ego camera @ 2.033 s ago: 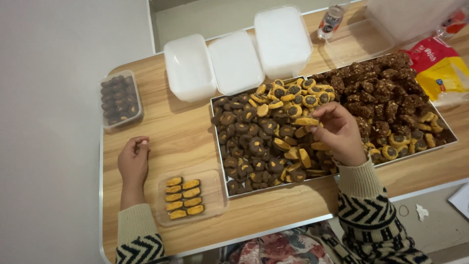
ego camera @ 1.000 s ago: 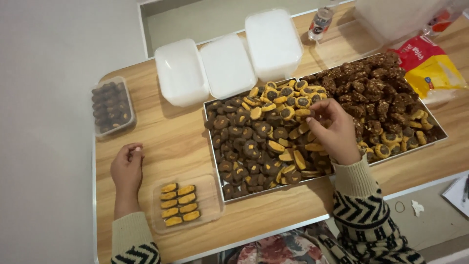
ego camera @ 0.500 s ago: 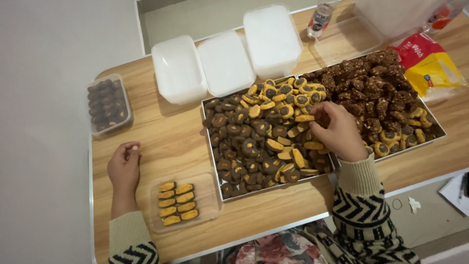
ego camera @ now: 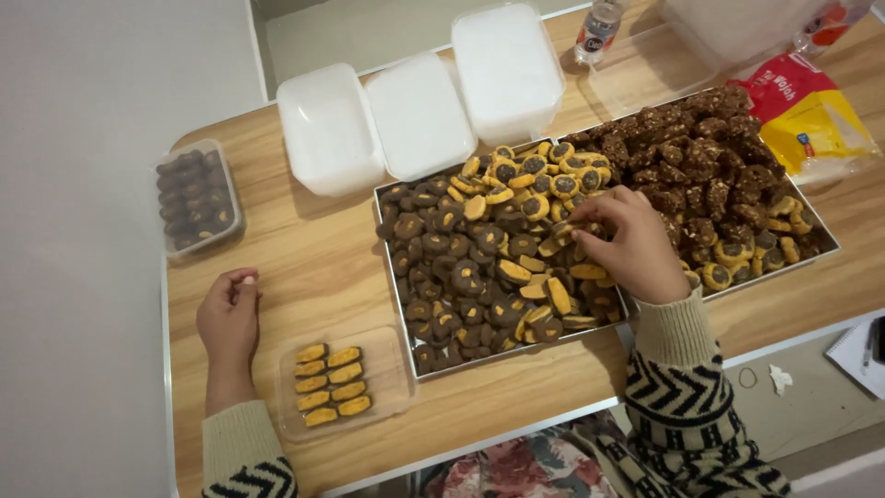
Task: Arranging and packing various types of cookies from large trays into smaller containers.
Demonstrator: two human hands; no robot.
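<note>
A metal tray (ego camera: 398, 304) on the wooden table holds many round cookies (ego camera: 466, 267), brown on one side and orange on the other. My right hand (ego camera: 631, 244) reaches into the tray's middle, fingers pinched on a cookie (ego camera: 573, 231). My left hand (ego camera: 229, 318) rests loosely curled on the table, holding nothing, just left of a small clear plastic container (ego camera: 387, 373). That container holds two short rows of orange cookies (ego camera: 330, 385).
A second tray (ego camera: 823, 247) to the right carries dark clustered cookies. Three white lidded containers (ego camera: 419, 115) stand behind the trays. A clear box of dark cookies (ego camera: 194, 198) sits at the far left. A red-and-yellow bag (ego camera: 811, 115) and a small bottle (ego camera: 597, 32) lie at the back right.
My right hand has shifted a little within the tray, picking among the cookies. My left hand has stayed curled beside the small container. The view has drifted slightly.
</note>
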